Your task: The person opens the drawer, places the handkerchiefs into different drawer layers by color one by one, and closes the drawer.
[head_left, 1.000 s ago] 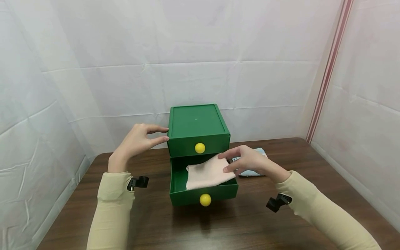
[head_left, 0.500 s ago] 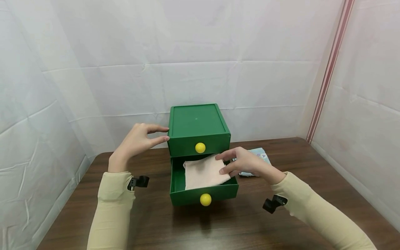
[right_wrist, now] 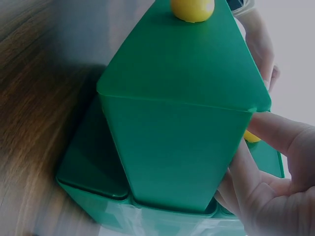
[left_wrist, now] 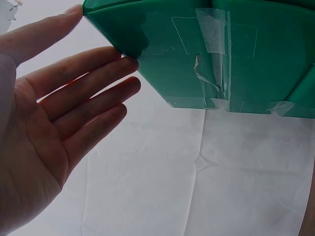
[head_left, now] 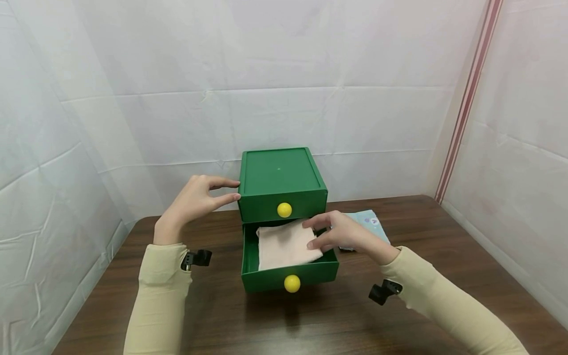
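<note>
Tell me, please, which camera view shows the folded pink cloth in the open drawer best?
The head view: the pink cloth lies in the open lower drawer, with the right hand on its right edge. The left wrist view shows only the left hand and the green box's wall. The right wrist view shows no cloth.

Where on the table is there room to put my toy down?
Bare table lies in front of the open drawer, between the sleeves, and left of the green box. It is crowded right of the drawer: the right hand and a light blue cloth sit there.
</note>
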